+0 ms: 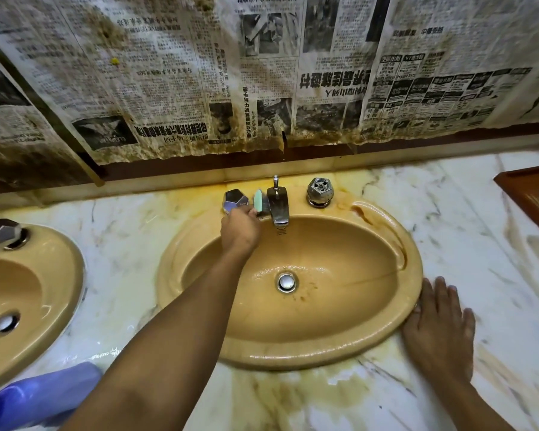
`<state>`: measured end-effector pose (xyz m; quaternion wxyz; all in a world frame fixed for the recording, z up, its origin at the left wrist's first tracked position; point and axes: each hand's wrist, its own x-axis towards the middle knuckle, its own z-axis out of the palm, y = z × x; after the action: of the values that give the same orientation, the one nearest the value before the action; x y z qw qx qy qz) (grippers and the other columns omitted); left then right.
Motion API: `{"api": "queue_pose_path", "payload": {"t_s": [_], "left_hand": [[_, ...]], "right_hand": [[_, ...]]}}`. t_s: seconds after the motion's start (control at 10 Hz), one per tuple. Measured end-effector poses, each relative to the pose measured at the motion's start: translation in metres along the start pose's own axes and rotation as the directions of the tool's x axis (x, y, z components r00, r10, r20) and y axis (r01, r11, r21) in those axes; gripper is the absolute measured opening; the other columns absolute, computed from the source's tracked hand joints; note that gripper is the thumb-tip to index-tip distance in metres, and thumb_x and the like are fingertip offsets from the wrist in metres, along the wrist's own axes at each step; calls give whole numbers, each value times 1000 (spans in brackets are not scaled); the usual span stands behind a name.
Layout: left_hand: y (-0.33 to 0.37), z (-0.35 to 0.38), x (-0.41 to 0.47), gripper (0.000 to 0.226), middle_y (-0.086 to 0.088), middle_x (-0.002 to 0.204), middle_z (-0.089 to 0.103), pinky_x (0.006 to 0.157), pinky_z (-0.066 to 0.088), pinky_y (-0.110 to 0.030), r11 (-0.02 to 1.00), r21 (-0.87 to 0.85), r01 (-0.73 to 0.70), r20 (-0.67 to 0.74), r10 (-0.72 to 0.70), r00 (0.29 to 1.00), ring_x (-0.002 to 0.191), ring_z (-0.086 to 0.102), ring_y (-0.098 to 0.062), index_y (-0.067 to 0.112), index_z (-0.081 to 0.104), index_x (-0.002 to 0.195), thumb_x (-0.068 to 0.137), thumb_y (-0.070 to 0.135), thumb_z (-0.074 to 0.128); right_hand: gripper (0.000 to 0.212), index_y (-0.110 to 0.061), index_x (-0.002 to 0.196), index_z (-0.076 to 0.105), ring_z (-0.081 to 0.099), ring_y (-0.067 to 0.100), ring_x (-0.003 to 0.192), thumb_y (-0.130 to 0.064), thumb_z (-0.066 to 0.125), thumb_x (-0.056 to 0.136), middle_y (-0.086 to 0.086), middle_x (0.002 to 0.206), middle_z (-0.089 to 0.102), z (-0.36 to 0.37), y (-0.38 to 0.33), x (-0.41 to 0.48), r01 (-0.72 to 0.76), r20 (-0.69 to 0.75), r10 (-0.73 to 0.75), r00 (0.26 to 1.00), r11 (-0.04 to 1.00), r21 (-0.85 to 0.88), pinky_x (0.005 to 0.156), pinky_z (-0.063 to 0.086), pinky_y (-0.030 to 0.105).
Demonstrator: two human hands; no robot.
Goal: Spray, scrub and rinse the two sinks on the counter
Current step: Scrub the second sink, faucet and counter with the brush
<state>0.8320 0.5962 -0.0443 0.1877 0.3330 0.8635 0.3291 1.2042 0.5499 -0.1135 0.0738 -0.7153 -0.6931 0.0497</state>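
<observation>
Stained newspaper (262, 73) covers the wall above a veined marble counter (495, 244).

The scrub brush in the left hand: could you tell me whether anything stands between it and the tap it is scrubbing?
Nothing visible does. The scrub brush, held by the left hand, sits right against the left side of the tap.

Stained newspaper (262, 73) covers the wall; perhaps a wooden tray (529, 194) far right.

Sink (386, 306) centre of counter (511, 259), faucet (278, 203) behind its bowl, second sink (59, 275) left, bottle (41, 396) front-left.
</observation>
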Motion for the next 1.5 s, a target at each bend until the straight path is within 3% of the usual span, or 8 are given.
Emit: {"api": "queue_pose_path", "payload": {"t_s": [0.3, 0.5, 0.6, 0.8, 1.0, 1.3, 1.4, 1.5], "left_hand": [[6, -16, 7, 24, -6, 86, 67, 60, 48, -33, 896, 397, -199, 24, 206, 978, 72, 59, -24, 14, 73, 114, 105, 19, 50], [34, -5, 12, 27, -14, 112, 72, 70, 47, -33, 982, 190, 1, 5, -2, 1000, 87, 60, -28, 6, 73, 118, 99, 14, 56], [17, -2, -9, 31, -9, 127, 68, 78, 39, -26, 990, 142, -22, -18, 25, 1000, 99, 57, -26, 8, 72, 126, 101, 14, 54], [24, -6, 18, 28, -13, 107, 74, 68, 46, -31, 991, 130, 23, -35, -19, 999, 85, 61, -26, 10, 76, 116, 98, 18, 56], [5, -10, -16, 29, -13, 114, 71, 72, 45, -31, 983, 165, -79, -11, 82, 997, 95, 65, -29, 11, 74, 121, 102, 19, 54], [8, -5, -18, 34, -12, 123, 69, 80, 51, -32, 990, 124, -64, -15, 66, 998, 101, 65, -27, 17, 67, 135, 106, 24, 50], [-5, -12, -28, 34, -13, 118, 73, 74, 58, -36, 990, 120, -75, 9, 74, 997, 90, 68, -28, 20, 67, 136, 105, 26, 55], [2, -39, -6, 30, -7, 123, 74, 56, 48, -25, 993, 77, -91, 91, 84, 992, 70, 63, -16, 22, 73, 129, 101, 25, 63]], "right_hand": [[65, -11, 154, 43, 29, 33, 152, -34, 23, 96, 13, 164, 36, 3, -1, 0, 17, -61, -17, 998, 1000, 1, 119, 23, 61], [66, -12, 155, 42, 27, 31, 153, -35, 21, 97, 11, 165, 34, 4, 0, 1, 10, -52, -10, 999, 1000, -4, 121, 21, 60], [66, -10, 153, 45, 29, 33, 152, -35, 23, 96, 13, 163, 36, 4, 1, 1, 16, -59, -16, 998, 1000, 3, 119, 22, 60], [65, -11, 153, 44, 29, 32, 152, -35, 24, 96, 12, 164, 36, 3, 1, 1, 17, -62, -16, 998, 1000, 7, 119, 22, 60], [67, -12, 153, 44, 28, 32, 152, -36, 22, 95, 12, 164, 35, 3, 0, 1, 11, -56, -10, 998, 1000, 11, 120, 21, 60], [69, -17, 158, 38, 20, 27, 156, -40, 18, 96, 7, 168, 28, 2, 1, 1, -6, -20, 6, 1000, 1000, 9, 124, 16, 57], [68, -16, 158, 38, 20, 27, 156, -39, 18, 96, 7, 168, 28, 2, 0, 1, -8, -22, 8, 1000, 1000, 14, 124, 16, 57], [67, -15, 156, 41, 23, 28, 155, -38, 21, 96, 9, 167, 31, 3, 0, 0, -7, -32, 8, 999, 1000, 15, 123, 17, 58]]}}
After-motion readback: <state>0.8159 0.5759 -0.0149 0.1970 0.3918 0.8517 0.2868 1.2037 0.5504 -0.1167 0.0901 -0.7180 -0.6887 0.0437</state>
